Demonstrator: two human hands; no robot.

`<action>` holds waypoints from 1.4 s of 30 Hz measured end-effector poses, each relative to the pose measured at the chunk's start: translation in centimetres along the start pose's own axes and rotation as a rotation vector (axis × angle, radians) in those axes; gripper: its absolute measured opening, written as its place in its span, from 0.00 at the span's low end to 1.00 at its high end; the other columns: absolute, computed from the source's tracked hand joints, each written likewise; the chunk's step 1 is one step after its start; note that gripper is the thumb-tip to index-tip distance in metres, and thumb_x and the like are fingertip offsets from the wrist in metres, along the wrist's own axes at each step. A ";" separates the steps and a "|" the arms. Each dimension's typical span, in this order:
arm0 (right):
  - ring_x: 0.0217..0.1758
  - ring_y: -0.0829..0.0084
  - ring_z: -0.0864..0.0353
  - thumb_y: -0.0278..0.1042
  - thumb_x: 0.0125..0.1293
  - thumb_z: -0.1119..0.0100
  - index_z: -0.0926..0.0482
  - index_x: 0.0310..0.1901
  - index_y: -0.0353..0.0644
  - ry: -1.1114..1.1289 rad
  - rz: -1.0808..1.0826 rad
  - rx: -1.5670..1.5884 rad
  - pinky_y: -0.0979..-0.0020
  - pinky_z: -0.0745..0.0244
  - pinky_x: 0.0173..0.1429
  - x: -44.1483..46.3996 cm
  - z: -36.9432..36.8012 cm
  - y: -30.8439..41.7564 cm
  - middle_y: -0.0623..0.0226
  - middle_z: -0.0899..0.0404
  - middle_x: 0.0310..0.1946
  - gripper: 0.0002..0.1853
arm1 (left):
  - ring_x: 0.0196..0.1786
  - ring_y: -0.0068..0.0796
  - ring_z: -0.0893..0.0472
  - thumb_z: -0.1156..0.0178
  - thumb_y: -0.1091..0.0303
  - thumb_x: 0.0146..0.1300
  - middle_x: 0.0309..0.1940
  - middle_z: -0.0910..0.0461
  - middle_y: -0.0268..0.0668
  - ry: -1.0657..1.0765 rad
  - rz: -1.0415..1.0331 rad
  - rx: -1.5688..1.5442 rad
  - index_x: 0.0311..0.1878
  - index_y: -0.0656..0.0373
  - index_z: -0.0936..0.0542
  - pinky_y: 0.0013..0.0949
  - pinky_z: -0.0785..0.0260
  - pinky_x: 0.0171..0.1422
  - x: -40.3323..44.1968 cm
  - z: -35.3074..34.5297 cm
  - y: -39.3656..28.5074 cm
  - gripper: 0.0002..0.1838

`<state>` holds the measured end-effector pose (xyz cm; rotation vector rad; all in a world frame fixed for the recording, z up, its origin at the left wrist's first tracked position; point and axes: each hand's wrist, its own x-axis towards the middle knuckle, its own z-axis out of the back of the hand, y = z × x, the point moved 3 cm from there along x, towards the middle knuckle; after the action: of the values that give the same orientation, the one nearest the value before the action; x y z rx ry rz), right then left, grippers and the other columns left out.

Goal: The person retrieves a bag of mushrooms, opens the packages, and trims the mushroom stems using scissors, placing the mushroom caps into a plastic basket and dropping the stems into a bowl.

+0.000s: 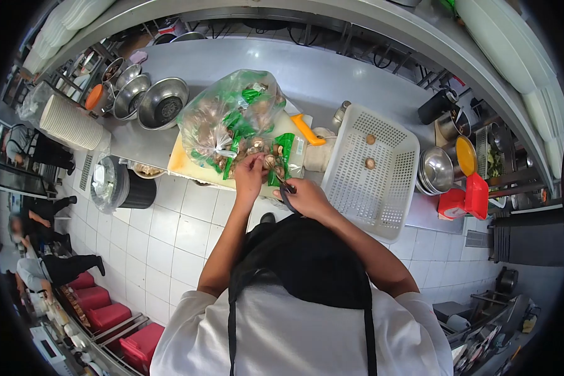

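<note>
My left hand (250, 172) pinches a brown mushroom (269, 161) over the front of the cutting board (180, 164). My right hand (308, 198) is closed round the dark handles of a pair of scissors (286, 193); the blades point toward the mushroom and are partly hidden. Behind my hands, a large clear plastic bag (200, 116) with green print, full of mushrooms, lies on the board. Green-printed packaging (284, 143) and more mushrooms sit around my fingers. To the right stands a white perforated basket (413, 153) with two mushrooms (370, 163) in it.
A yellow-orange handled tool (308, 130) and a folded cloth (318, 155) lie between board and basket. Metal bowls (162, 103) stand at the left, more bowls (436, 169) and a red container (476, 195) at the right. A shelf of white dishes overhangs the counter. Other people stand far left.
</note>
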<state>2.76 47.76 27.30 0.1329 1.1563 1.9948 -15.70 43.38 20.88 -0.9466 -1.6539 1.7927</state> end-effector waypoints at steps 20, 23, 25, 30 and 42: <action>0.17 0.81 0.28 0.61 0.69 0.34 0.19 0.50 0.36 0.308 -0.336 0.975 0.76 0.33 0.21 0.6 -1.4 -1.2 0.75 0.27 0.20 0.30 | 0.43 0.24 0.14 0.33 0.78 0.60 0.43 0.13 0.38 -0.013 -0.143 0.140 0.54 0.67 0.16 0.28 0.22 0.50 0.5 0.4 0.7 0.17; 0.17 0.81 0.27 0.62 0.69 0.35 0.19 0.50 0.37 0.305 -0.346 0.928 0.75 0.33 0.21 0.6 -1.5 -1.2 0.74 0.26 0.20 0.30 | 0.44 0.24 0.14 0.33 0.76 0.61 0.41 0.12 0.37 -0.003 -0.123 0.031 0.53 0.67 0.16 0.28 0.22 0.51 0.7 0.3 0.8 0.16; 0.18 0.81 0.27 0.63 0.69 0.36 0.19 0.50 0.37 0.303 -0.339 0.913 0.75 0.32 0.21 0.5 -1.5 -1.0 0.74 0.26 0.20 0.30 | 0.43 0.23 0.14 0.34 0.76 0.61 0.42 0.12 0.37 0.014 -0.082 0.014 0.52 0.68 0.16 0.27 0.23 0.51 0.9 0.4 0.7 0.15; 0.18 0.81 0.27 0.63 0.70 0.37 0.20 0.52 0.37 0.317 -0.328 0.919 0.76 0.31 0.22 0.4 -1.4 -0.5 0.74 0.26 0.20 0.31 | 0.43 0.22 0.15 0.36 0.75 0.62 0.42 0.13 0.37 -0.004 -0.043 -0.061 0.54 0.68 0.17 0.26 0.24 0.51 1.1 0.3 1.2 0.17; 0.18 0.81 0.26 0.64 0.70 0.37 0.21 0.52 0.37 0.285 -0.324 0.971 0.76 0.31 0.22 0.5 -1.4 0.1 0.73 0.25 0.20 0.32 | 0.36 0.29 0.17 0.34 0.76 0.56 0.41 0.15 0.41 -0.012 -0.271 0.229 0.55 0.64 0.15 0.31 0.24 0.45 0.1 0.2 -0.2 0.21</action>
<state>1.71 47.10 26.40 0.1393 2.0995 1.0550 -15.92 43.37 21.01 -0.5824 -1.4659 1.7550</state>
